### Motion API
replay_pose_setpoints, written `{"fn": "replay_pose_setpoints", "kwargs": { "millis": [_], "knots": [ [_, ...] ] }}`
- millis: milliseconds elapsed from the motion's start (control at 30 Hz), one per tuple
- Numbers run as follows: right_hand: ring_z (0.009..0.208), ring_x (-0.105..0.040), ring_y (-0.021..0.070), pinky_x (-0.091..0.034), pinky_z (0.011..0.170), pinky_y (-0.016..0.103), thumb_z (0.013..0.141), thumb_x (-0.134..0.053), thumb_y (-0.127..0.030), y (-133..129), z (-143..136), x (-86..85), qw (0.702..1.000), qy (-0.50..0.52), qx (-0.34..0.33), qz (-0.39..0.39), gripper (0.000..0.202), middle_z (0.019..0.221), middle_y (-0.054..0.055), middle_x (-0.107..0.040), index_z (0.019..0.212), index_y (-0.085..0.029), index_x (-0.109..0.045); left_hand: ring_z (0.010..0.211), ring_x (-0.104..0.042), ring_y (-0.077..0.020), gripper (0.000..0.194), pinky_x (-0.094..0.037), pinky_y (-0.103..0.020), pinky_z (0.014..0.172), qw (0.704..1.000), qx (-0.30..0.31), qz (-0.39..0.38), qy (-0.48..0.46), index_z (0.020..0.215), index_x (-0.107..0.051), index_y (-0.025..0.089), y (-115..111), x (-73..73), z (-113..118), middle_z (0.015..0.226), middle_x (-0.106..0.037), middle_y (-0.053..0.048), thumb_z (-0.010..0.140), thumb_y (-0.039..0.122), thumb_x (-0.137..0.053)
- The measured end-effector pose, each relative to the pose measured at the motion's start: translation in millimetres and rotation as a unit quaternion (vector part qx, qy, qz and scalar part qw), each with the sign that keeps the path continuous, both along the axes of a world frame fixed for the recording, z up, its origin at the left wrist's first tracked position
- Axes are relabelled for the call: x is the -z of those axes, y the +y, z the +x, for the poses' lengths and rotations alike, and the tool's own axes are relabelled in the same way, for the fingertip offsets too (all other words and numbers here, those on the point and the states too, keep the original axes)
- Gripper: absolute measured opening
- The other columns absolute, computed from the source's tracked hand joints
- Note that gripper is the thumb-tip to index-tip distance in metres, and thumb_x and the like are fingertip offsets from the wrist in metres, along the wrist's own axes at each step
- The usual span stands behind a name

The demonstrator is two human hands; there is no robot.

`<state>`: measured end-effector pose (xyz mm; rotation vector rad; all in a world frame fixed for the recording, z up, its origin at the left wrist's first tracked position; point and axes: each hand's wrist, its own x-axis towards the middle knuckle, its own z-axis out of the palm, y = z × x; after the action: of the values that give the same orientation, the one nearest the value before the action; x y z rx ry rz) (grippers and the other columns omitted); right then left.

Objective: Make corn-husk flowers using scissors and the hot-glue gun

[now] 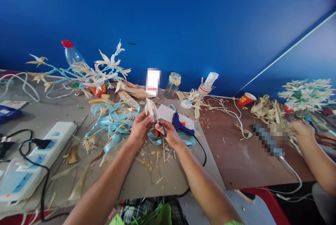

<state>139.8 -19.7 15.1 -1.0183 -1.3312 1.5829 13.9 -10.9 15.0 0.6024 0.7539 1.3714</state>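
In the middle of the head view my left hand (141,127) pinches a pale piece of dried husk (151,107), which points upward. My right hand (169,134) is closed around the dark handles of scissors (163,129), their blades up against the husk. Light blue ribbon (117,116) lies heaped to the left of my hands. Just right of them a blue glue gun (182,124) rests on a white sheet (168,113). Husk scraps (145,163) are scattered on the table below my hands.
Husk flowers on blue stems (105,74) stand back left near a red-capped bottle (73,55). A white power strip (39,158) with black cables lies left. A glass jar (172,84) stands by the wall. At right are a red cup (246,99) and another person's hands (303,128).
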Motion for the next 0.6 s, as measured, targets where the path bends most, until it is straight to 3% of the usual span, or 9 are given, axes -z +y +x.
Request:
{"fn": "replay_pose_setpoints", "kwargs": {
  "millis": [200, 400, 600],
  "knots": [
    [0.049, -0.038, 0.0082, -0.025, 0.048, 0.022, 0.067, -0.064, -0.061, -1, 1, -0.4, 1.0, -0.006, -0.012, 0.01, 0.05, 0.052, -0.004, -0.05, 0.087, -0.015, -0.061, 0.056, -0.056, -0.0077, 0.032, -0.046, -0.021, 0.056, 0.999, -0.03, -0.016, -0.004, 0.084, -0.061, 0.016, 0, -5.8, 0, 0.071, -0.061, 0.002, 0.057, 0.023, -0.076],
    [0.046, -0.036, 0.0076, -0.02, 0.043, 0.021, 0.069, -0.062, -0.061, 3, 2, 8.0, 0.999, 0.035, 0.007, -0.026, 0.05, 0.054, -0.003, -0.052, 0.092, -0.016, -0.061, 0.04, -0.038, -0.002, 0.029, -0.031, -0.016, 0.041, 0.999, -0.05, -0.004, -0.007, 0.084, -0.062, 0.015, 2, -7.1, -3, 0.054, -0.049, 0.007, 0.059, 0.021, -0.074],
    [0.042, -0.034, 0.0067, -0.017, 0.039, 0.02, 0.071, -0.062, -0.056, 9, 2, 14.5, 0.988, 0.121, 0.062, -0.077, 0.045, 0.054, -0.002, -0.055, 0.091, -0.015, -0.061, 0.04, -0.029, -0.0009, 0.025, -0.025, -0.015, 0.041, 0.999, -0.039, 0.001, 0.001, 0.086, -0.064, 0.015, 4, -2.3, -4, 0.052, -0.041, 0.008, 0.063, 0.02, -0.072]
  ]
}}
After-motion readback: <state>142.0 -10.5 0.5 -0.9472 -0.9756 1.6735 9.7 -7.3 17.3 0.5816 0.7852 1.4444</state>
